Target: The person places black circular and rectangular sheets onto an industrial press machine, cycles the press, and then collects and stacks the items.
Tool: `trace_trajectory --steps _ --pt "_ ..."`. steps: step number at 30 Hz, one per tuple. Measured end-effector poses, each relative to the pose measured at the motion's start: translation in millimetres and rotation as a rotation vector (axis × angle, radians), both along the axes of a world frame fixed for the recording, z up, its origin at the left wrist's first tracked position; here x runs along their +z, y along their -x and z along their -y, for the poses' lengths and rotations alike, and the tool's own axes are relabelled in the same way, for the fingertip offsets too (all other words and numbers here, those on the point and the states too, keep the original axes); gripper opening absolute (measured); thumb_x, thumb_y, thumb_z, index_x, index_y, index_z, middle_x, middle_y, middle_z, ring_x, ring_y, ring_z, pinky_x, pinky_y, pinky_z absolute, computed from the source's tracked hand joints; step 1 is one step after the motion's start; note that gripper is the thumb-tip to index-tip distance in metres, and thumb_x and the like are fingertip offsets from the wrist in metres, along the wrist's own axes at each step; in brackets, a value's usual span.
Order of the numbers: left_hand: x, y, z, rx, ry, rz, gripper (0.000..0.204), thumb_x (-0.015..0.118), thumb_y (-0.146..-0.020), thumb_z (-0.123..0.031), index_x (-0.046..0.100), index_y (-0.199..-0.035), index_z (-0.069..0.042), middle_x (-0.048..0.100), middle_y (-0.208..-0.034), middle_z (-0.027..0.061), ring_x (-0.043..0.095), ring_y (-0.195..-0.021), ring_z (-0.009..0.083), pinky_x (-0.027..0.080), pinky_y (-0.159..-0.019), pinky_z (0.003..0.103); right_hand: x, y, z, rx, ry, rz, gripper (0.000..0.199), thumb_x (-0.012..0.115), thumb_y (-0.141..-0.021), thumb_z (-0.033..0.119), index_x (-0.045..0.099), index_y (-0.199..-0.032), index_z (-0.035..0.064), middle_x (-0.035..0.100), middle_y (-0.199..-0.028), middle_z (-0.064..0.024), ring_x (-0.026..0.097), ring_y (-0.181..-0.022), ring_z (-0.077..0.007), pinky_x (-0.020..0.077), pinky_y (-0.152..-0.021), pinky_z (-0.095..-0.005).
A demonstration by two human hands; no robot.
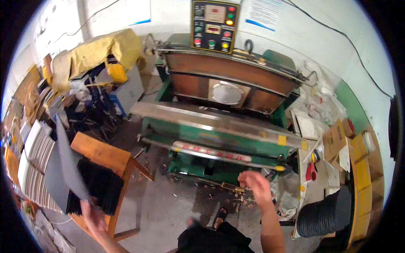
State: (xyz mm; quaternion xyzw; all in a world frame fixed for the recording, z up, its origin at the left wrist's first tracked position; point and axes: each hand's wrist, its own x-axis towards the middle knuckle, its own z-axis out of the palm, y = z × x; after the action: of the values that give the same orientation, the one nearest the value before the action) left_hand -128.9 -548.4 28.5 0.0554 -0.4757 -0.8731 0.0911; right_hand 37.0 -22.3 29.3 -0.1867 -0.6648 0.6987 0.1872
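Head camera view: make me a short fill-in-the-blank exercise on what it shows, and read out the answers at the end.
The left hand holds a thin sheet coloured ____. The right hand holds ____. The lower frame of the machine is painted ____. A black stack rests on a table made of ____.

Missing words: grey; nothing; green; wood.

Left hand (pixel 93 218) out to the side, fingers (pixel 85 207) closed in a grip; right hand (pixel 256 184) extended forward, loosely curled; forearms (pixel 272 227) bare.
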Motion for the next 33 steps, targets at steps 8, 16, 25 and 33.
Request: trace_trajectory --steps 8,16,25,33 --pt "-80 -65 -190 -0.583 -0.126 0.520 0.037 0.056 -0.091 -0.005 0.050 -0.127 -0.007 0.062 -0.116 0.0032 0.061 -0.096 0.0148 0.049 -0.074 0.030 -114 116 -201 -0.533 0.349 0.214 0.036 0.068 -0.087 0.024 0.060 -0.111 -0.0016 0.060 -0.091 -0.0048 0.057 -0.083 -0.0192 0.0478 -0.078 -0.0339" --pt "-110 -112 -235 -0.650 -0.130 0.673 0.036 0.051 -0.095 -0.006 0.047 -0.131 -0.007 0.062 -0.109 0.0050 0.059 -0.077 0.0122 0.045 -0.056 0.025 -297 237 -273 -0.465 0.351 0.469 0.040 0.066 -0.084 0.017 0.055 -0.116 -0.0024 0.063 -0.095 -0.0161 0.063 -0.081 -0.0325 0.0537 -0.076 -0.0483" --pt "-99 -100 -303 -0.601 -0.132 0.719 0.028 0.049 -0.094 -0.004 0.048 -0.122 -0.004 0.061 -0.107 0.0121 0.063 -0.072 0.0220 0.055 -0.067 0.040 -191 244 -261 -0.072 0.821 0.487 0.020 0.065 -0.085 0.008 0.056 -0.102 0.0040 0.065 -0.097 -0.0126 0.066 -0.092 -0.0260 0.0523 -0.088 -0.0536" --pt "-187 24 -504 -0.744 -0.272 0.552 0.022 0.045 -0.093 0.000 0.037 -0.112 0.006 0.046 -0.111 0.0223 0.051 -0.110 0.0437 0.050 -0.091 0.064 -121 114 -296 -0.133 0.809 -0.162 0.037 0.058 -0.093 0.011 0.051 -0.128 0.0038 0.057 -0.127 -0.0108 0.056 -0.116 -0.0265 0.0463 -0.099 -0.0453"
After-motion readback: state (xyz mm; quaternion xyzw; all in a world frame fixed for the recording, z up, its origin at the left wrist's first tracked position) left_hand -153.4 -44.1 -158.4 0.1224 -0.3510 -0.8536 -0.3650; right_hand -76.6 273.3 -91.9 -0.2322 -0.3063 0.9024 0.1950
